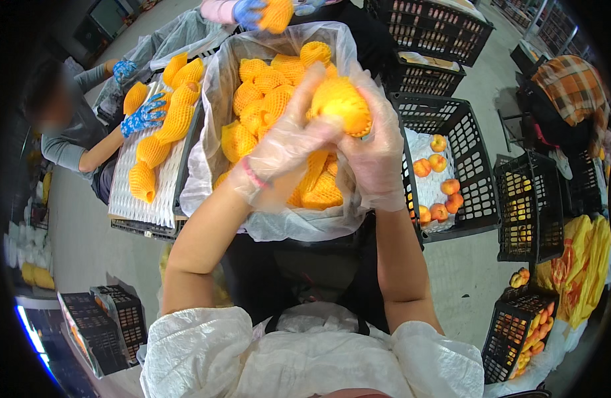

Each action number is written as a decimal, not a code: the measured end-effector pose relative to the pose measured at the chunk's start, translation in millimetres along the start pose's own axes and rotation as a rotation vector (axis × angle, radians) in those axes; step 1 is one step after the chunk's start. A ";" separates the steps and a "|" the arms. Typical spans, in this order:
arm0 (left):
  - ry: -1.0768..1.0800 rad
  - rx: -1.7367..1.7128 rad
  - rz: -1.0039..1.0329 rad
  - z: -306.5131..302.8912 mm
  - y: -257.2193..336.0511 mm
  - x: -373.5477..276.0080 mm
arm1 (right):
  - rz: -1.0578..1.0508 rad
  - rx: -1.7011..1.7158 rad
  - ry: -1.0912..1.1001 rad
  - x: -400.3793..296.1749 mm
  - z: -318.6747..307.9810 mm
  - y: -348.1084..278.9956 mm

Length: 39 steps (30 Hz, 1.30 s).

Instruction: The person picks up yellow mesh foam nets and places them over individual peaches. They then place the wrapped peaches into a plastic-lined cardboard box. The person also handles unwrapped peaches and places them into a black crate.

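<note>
A peach in a yellow foam net sleeve (341, 105) is held up between my two hands. My left hand (288, 139), in a clear plastic glove with a pink band at the wrist, grips it from the left. The gloved right hand (376, 154) curls around its right side and underneath. Both hands are slightly blurred. Below them stands a crate lined with a white plastic sheet (285, 226), holding many yellow foam net sleeves (265, 107). My hands and forearms hide part of this pile.
Right of me, a black crate (477, 166) holds several bare peaches (438, 163). On the left, a co-worker's blue patterned glove (145, 115) touches sleeved fruit on a white foam-covered crate (124, 199). Across from me, another person's blue glove (248, 12) holds a sleeved fruit (276, 16).
</note>
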<state>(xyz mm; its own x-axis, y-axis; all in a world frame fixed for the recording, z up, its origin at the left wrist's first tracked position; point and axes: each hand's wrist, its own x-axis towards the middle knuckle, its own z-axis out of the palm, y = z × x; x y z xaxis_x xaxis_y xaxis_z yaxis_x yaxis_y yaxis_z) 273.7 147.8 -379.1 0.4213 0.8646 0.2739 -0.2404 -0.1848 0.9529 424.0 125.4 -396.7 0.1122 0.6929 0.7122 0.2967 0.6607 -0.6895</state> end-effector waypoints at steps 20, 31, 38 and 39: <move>0.244 -0.500 -0.091 -10.7 -4.2 -7.6 | 0.230 0.057 0.030 -5.6 23.7 -10.8; 0.034 -0.544 -0.229 -27.0 -1.5 -8.7 | 0.614 0.741 0.007 3.7 1.3 1.4; 0.114 -0.399 -0.258 -23.5 -1.5 -16.4 | 0.217 0.232 -0.037 1.4 15.0 -10.7; 0.149 -0.519 -0.383 -25.8 8.4 -14.6 | 0.044 0.089 -0.114 1.9 13.8 -7.8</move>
<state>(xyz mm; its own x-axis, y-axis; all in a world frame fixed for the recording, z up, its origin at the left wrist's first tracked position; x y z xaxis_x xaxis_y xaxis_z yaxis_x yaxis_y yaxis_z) 243.0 145.7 -378.5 0.4441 0.8868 -0.1281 -0.5035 0.3652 0.7830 408.8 125.5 -391.7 0.0134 0.7469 0.6648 0.2082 0.6482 -0.7325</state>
